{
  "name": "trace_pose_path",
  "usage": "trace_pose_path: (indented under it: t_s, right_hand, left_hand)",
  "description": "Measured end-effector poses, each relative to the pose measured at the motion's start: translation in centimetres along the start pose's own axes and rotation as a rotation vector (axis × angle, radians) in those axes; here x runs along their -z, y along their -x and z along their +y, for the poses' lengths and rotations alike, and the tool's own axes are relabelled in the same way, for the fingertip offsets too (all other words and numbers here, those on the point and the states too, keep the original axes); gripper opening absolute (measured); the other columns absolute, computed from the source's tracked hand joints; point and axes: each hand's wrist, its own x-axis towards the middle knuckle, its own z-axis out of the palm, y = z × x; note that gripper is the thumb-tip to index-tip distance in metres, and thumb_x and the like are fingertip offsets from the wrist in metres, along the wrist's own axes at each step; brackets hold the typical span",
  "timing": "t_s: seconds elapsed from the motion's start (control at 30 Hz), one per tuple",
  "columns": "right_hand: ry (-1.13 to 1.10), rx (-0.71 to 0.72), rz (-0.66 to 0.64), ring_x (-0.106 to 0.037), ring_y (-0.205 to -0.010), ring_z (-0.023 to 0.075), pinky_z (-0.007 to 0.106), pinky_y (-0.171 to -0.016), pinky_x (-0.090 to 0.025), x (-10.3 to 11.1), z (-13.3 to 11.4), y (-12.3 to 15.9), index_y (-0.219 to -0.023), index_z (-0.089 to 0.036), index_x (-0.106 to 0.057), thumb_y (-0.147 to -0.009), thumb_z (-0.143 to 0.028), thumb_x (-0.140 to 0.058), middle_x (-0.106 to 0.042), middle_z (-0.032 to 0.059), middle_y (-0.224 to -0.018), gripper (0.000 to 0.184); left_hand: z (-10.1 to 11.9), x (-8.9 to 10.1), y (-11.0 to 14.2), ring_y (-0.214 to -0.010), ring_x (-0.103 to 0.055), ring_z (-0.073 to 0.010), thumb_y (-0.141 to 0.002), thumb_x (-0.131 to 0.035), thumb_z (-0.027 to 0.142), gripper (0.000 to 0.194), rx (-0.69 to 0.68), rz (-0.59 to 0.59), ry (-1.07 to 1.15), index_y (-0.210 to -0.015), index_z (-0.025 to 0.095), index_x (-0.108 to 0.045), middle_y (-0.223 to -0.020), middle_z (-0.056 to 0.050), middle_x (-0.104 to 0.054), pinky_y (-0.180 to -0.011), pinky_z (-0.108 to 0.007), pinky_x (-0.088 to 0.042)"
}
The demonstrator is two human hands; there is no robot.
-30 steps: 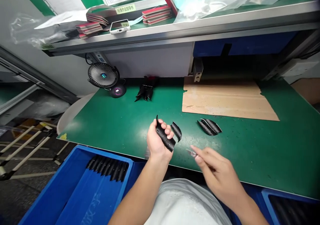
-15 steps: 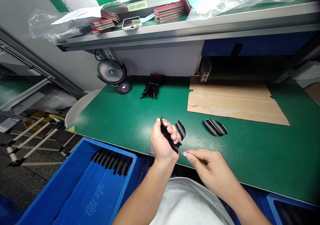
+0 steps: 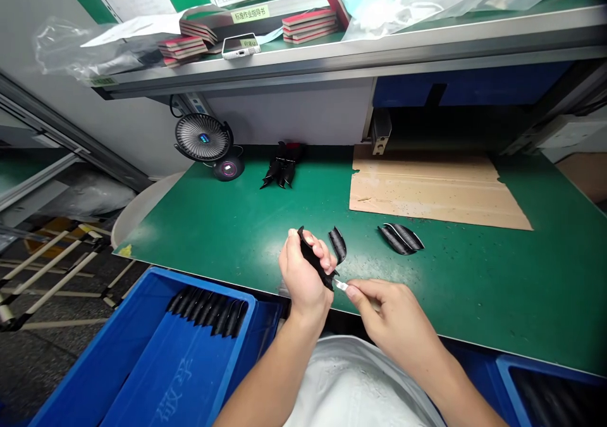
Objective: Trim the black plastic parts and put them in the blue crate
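**Left hand (image 3: 303, 281) clenched around a black curved part (image 3: 313, 257), held above a green mat (image 3: 474, 281). Right hand (image 3: 396, 319) pinches a small blade (image 3: 341, 284) between thumb and forefinger, its tip at the part's lower end.**

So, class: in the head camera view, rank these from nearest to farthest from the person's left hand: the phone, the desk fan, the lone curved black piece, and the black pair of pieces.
1. Lone curved black piece: just right of the left hand.
2. Black pair of pieces: farther right on the bench.
3. Desk fan: back left.
4. Phone: up on the shelf.
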Motion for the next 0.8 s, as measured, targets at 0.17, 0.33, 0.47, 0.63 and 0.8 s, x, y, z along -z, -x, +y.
trace_pose_path:
  t_s: [0.17,0.33,0.47,0.63,0.8]
  right_hand:
    - [0.060,-0.008,0.031,-0.046,-0.049,0.0135,0.024,-0.051,-0.029,-0.4,0.0,0.0,-0.068,-0.023,-0.059,-0.094,-0.031,-0.042,-0.050,-0.0021,-0.055,0.033]
    - [0.156,-0.026,0.124,-0.052,-0.055,0.0149,0.026,-0.053,-0.027,-1.2,-0.2,0.5,-0.089,-0.027,-0.067,-0.095,-0.033,-0.040,-0.057,-0.0005,-0.064,0.028]
    - [0.184,-0.033,0.151,-0.050,-0.054,0.0147,0.026,-0.052,-0.024,-1.8,-0.1,0.9,-0.092,-0.028,-0.067,-0.096,-0.035,-0.038,-0.056,-0.0006,-0.063,0.029]
    - [0.226,-0.015,0.195,-0.050,-0.053,0.0139,0.027,-0.050,-0.021,-2.3,0.0,1.3,-0.094,-0.027,-0.066,-0.095,-0.032,-0.040,-0.058,-0.0008,-0.067,0.027]
    - [0.211,-0.013,0.191,-0.051,-0.053,0.0140,0.027,-0.050,-0.022,-2.3,-0.2,1.3,-0.096,-0.026,-0.066,-0.096,-0.032,-0.040,-0.059,-0.0003,-0.067,0.027]
  left_hand:
    - [-0.2,0.2,0.0,-0.036,-0.034,-0.0054,-0.085,-0.052,0.039,0.030,-0.003,0.013,-0.025,-0.065,0.017,-0.045,-0.049,0.005,-0.040,-0.035,-0.016,-0.029]
    - [-0.4,0.5,-0.3,-0.038,-0.035,-0.0059,-0.084,-0.053,0.041,0.030,-0.012,0.058,-0.051,-0.068,0.018,-0.045,-0.051,0.005,-0.042,-0.036,-0.016,-0.030]
    - [-0.6,0.7,-0.4,-0.038,-0.035,-0.0059,-0.085,-0.052,0.040,0.029,-0.001,0.061,-0.048,-0.068,0.018,-0.045,-0.051,0.005,-0.042,-0.036,-0.016,-0.029]
    - [-0.7,0.9,-0.5,-0.038,-0.035,-0.0059,-0.085,-0.051,0.039,0.028,0.016,0.070,-0.040,-0.068,0.018,-0.045,-0.051,0.005,-0.041,-0.036,-0.016,-0.029]
    - [-0.4,1.0,-0.6,-0.037,-0.033,-0.0056,-0.086,-0.050,0.038,0.029,0.021,0.062,-0.032,-0.067,0.017,-0.045,-0.050,0.006,-0.040,-0.035,-0.016,-0.028]
